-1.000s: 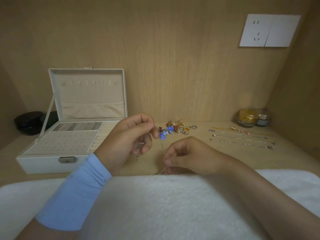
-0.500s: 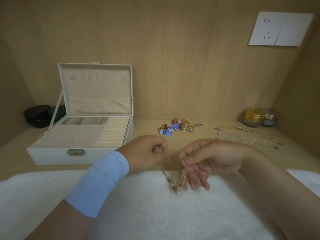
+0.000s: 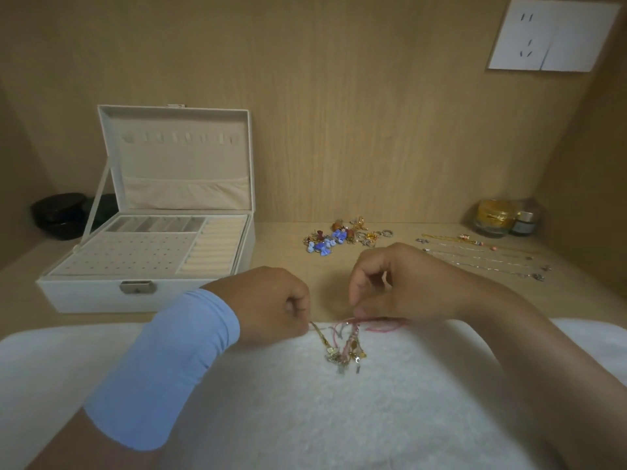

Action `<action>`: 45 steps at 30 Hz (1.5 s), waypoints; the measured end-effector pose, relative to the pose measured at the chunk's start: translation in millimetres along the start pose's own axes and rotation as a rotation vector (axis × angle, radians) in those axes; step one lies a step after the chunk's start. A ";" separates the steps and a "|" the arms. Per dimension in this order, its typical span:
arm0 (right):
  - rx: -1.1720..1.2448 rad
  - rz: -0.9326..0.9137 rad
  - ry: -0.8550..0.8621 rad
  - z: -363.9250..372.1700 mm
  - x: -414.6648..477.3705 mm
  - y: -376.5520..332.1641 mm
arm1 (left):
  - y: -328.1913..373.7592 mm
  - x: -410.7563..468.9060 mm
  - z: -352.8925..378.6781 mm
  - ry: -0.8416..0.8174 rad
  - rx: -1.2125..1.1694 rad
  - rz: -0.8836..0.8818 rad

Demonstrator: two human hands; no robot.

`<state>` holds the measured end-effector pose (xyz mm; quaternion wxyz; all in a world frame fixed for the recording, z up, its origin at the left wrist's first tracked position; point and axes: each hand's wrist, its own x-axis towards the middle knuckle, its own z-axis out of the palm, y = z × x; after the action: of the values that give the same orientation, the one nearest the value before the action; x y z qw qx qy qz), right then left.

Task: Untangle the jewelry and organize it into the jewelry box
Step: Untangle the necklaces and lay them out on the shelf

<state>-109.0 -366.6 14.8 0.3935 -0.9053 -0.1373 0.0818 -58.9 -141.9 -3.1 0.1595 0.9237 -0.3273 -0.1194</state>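
Supporting surface: a pale wooden desk (image 3: 288,242) in an alcove of matching wood-grain panels; a white socket plate (image 3: 549,35) on the back panel, upper right; a fluffy white towel (image 3: 305,418) covers the near edge.
Jewelry box (image 3: 149,296): white, rectangular, metal clasp at front, standing at left on the desk; lid upright, lined in beige, with a row of hooks above a fabric pocket; the tray holds a perforated panel, a block of padded rolls at right, and small compartments along the back.
Other containers: two dark round pots (image 3: 57,215) behind the box; a glass jar (image 3: 495,220) with gold contents and a smaller jar (image 3: 526,222) at far right.
Loose pieces: a heap of blue, red and gold charms (image 3: 342,237) at centre; thin chains (image 3: 481,259) laid in parallel at right.
Tangled jewelry (image 3: 342,351): gold chains and red cord, knotted, lying on the towel between the hands.
Left hand (image 3: 271,307): blue sleeve (image 3: 163,364); fingers curled, pinching a gold chain end.
Right hand (image 3: 407,286): thumb and forefinger pinch the red cord; other fingers bent.
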 end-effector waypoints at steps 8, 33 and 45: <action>-0.117 -0.009 -0.327 4.1 -0.9 5.1 | 16.6 -1.8 5.0 0.001 -0.092 0.237; 0.580 -0.079 -0.070 -5.0 7.3 13.9 | 30.0 8.5 10.8 0.092 -0.966 0.005; 0.612 -0.024 -0.028 -5.9 10.6 19.0 | 22.8 7.2 5.3 0.072 -0.919 0.006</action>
<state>-93.9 -379.7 4.4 0.6471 -0.7417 -0.1222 0.1275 -68.1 -164.5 -0.4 0.5643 0.7597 -0.2373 -0.2195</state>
